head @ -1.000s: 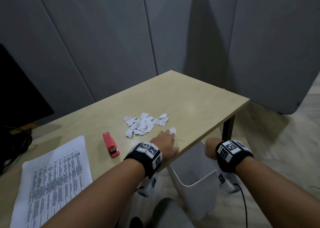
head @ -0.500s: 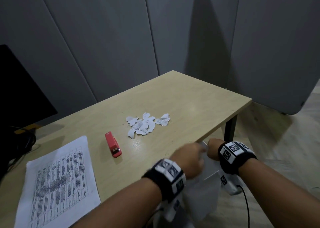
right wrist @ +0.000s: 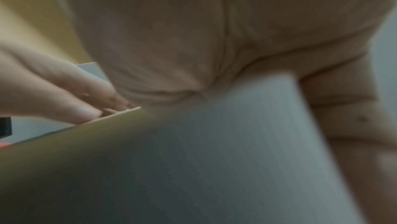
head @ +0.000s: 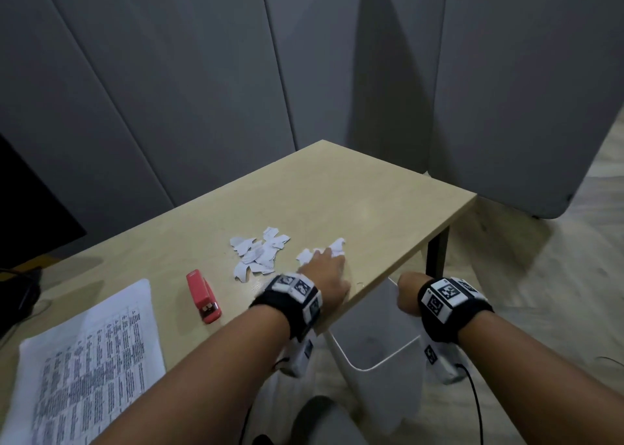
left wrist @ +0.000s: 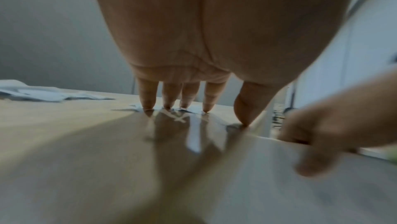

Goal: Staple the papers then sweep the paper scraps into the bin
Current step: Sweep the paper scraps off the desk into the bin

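Note:
Torn white paper scraps (head: pixel 260 252) lie in a pile at the middle of the wooden table (head: pixel 354 201). A few more scraps (head: pixel 334 246) sit apart to the right, under my left hand's fingertips (left wrist: pixel 148 103). My left hand (head: pixel 326 259) lies flat with straight fingers pressing on them, near the table's front edge. Below that edge my right hand (head: pixel 407 292) grips the rim of the white bin (head: pixel 378 353); its fingers are hidden in the head view. A red stapler (head: pixel 203 296) and the printed papers (head: pixel 91 360) lie to the left.
Grey padded panels (head: pixel 202 90) wall in the table's far side. A dark monitor (head: pixel 30 208) and cables (head: pixel 17 292) sit at the far left. A black table leg (head: pixel 435 259) stands behind the bin. A wooden floor (head: pixel 540 292) extends to the right.
My left hand went off the table edge over the bin, then came back onto the table and now presses on a few scraps split from the pile. My right hand stayed on the bin.

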`<state>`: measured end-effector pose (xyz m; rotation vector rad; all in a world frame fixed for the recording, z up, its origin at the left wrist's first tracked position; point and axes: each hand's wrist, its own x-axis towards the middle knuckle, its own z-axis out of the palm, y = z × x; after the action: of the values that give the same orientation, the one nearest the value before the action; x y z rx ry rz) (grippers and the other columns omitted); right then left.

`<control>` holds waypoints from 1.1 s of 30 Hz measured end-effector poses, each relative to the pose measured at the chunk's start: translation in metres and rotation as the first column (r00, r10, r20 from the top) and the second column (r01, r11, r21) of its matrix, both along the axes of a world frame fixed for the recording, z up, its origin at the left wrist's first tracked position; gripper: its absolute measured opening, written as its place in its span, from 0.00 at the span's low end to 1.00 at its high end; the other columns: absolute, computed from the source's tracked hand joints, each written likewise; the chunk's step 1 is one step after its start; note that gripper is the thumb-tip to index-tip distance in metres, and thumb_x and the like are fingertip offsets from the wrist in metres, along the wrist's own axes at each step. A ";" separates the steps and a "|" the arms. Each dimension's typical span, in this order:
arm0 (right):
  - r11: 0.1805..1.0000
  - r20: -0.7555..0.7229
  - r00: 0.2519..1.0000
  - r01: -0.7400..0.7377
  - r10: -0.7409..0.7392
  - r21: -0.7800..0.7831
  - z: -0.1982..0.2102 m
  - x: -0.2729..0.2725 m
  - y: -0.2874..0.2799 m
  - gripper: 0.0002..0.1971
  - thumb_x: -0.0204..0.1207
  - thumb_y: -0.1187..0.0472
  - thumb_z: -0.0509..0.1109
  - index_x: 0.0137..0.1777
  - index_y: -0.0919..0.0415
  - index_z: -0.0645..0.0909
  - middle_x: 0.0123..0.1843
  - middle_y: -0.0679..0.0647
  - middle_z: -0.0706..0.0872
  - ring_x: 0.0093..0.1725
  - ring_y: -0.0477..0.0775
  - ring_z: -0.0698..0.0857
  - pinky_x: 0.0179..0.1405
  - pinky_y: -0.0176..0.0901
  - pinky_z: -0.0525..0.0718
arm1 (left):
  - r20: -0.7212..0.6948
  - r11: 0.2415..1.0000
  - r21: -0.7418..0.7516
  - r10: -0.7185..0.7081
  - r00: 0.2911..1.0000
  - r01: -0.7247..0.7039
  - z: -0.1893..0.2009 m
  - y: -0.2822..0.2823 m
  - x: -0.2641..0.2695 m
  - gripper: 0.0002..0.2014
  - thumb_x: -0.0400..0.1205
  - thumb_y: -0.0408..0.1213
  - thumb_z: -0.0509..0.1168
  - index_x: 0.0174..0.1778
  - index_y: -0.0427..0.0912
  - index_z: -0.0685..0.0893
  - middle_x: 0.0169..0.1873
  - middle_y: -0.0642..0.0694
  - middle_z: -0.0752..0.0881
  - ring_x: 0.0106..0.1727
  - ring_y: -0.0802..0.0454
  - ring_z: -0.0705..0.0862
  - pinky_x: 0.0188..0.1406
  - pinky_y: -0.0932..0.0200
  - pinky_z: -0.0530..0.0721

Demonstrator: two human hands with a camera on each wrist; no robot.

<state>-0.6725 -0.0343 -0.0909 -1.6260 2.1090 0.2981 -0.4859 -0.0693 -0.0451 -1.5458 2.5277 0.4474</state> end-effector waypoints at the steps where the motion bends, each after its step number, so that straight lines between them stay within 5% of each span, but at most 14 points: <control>1: 1.000 -0.004 1.000 -0.002 0.002 0.007 0.000 0.000 0.000 0.05 0.77 0.63 0.60 0.42 0.62 0.76 0.53 0.61 0.87 0.57 0.62 0.87 0.56 0.49 0.86 | -0.007 0.999 -0.007 -0.049 0.999 0.049 -0.001 0.014 -0.003 0.23 0.80 0.46 0.61 0.71 0.44 0.74 0.75 0.41 0.69 0.77 0.38 0.67 0.72 0.36 0.74; 5: 0.999 0.009 0.999 -0.032 0.032 -0.001 -0.003 0.001 0.002 0.10 0.79 0.59 0.57 0.47 0.60 0.79 0.60 0.63 0.86 0.60 0.63 0.85 0.60 0.51 0.84 | -0.026 0.976 -0.029 -0.216 0.976 0.215 -0.003 0.070 -0.010 0.31 0.83 0.45 0.62 0.83 0.47 0.64 0.85 0.41 0.57 0.86 0.40 0.54 0.83 0.41 0.61; 8: 1.000 0.042 0.999 -0.009 0.010 -0.019 -0.002 0.000 0.004 0.19 0.80 0.52 0.58 0.58 0.66 0.82 0.61 0.64 0.86 0.62 0.63 0.84 0.63 0.51 0.83 | -0.107 0.948 -0.123 -0.306 0.946 0.293 -0.009 0.097 -0.013 0.27 0.82 0.45 0.62 0.78 0.45 0.72 0.79 0.42 0.69 0.79 0.40 0.67 0.77 0.42 0.70; 12: 1.000 0.008 1.000 -0.005 0.005 -0.017 -0.006 -0.002 0.004 0.07 0.74 0.60 0.63 0.39 0.61 0.79 0.52 0.60 0.88 0.48 0.61 0.86 0.53 0.48 0.86 | -0.217 0.943 -0.146 -0.327 0.920 0.300 -0.014 0.115 -0.012 0.20 0.84 0.43 0.59 0.71 0.43 0.80 0.69 0.45 0.81 0.68 0.42 0.81 0.67 0.46 0.80; 15: 1.000 -0.004 1.000 -0.020 0.020 -0.011 -0.007 -0.001 0.004 0.09 0.75 0.60 0.62 0.33 0.58 0.73 0.48 0.58 0.86 0.47 0.59 0.85 0.54 0.48 0.87 | -0.279 0.967 -0.146 -0.241 0.930 0.207 -0.007 0.103 -0.006 0.19 0.84 0.42 0.61 0.71 0.46 0.80 0.69 0.46 0.81 0.69 0.44 0.80 0.67 0.48 0.80; 19: 1.000 -0.028 1.000 -0.005 0.005 -0.001 -0.004 0.002 0.006 0.12 0.78 0.61 0.60 0.54 0.64 0.82 0.58 0.60 0.87 0.59 0.60 0.87 0.58 0.46 0.86 | -0.409 0.977 -0.187 0.020 0.912 -0.106 0.010 0.056 0.019 0.20 0.82 0.42 0.62 0.72 0.47 0.78 0.73 0.48 0.78 0.73 0.47 0.76 0.74 0.50 0.74; 23: 1.000 -0.022 1.000 0.019 -0.019 0.006 -0.001 0.006 0.007 0.12 0.78 0.63 0.60 0.56 0.64 0.82 0.60 0.60 0.87 0.60 0.60 0.86 0.56 0.45 0.84 | -0.106 0.871 -0.048 0.482 0.870 -0.489 0.013 0.004 0.069 0.31 0.82 0.47 0.59 0.82 0.49 0.63 0.86 0.45 0.56 0.86 0.41 0.56 0.82 0.39 0.62; 25: 1.000 -0.012 1.000 0.019 -0.019 0.004 -0.001 0.008 0.007 0.08 0.76 0.63 0.60 0.49 0.61 0.81 0.57 0.60 0.88 0.58 0.60 0.87 0.56 0.46 0.86 | 0.036 0.806 -0.026 0.592 0.805 -0.591 0.007 -0.006 0.089 0.31 0.80 0.47 0.59 0.81 0.45 0.64 0.83 0.40 0.60 0.84 0.37 0.58 0.79 0.37 0.65; 29: 1.000 0.026 0.999 0.023 -0.023 -0.010 -0.009 0.010 0.002 0.08 0.72 0.62 0.60 0.42 0.61 0.81 0.53 0.61 0.89 0.54 0.59 0.89 0.56 0.49 0.88 | 0.168 0.845 -0.025 0.530 0.831 -0.534 0.008 0.008 0.086 0.26 0.84 0.48 0.56 0.77 0.41 0.68 0.76 0.38 0.69 0.77 0.36 0.66 0.74 0.41 0.71; 33: 1.000 0.036 0.999 0.010 -0.010 -0.001 -0.016 0.013 -0.004 0.14 0.69 0.61 0.60 0.48 0.64 0.84 0.51 0.60 0.89 0.54 0.60 0.89 0.57 0.51 0.88 | 0.069 0.892 -0.010 0.452 0.889 -0.453 0.008 0.036 0.068 0.24 0.82 0.48 0.56 0.72 0.41 0.73 0.72 0.40 0.73 0.73 0.39 0.72 0.69 0.40 0.75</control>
<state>-0.6593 -0.0381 -0.1072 -1.6098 2.0902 0.2622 -0.4179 -0.0331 -0.0372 -2.1132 2.0953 0.4413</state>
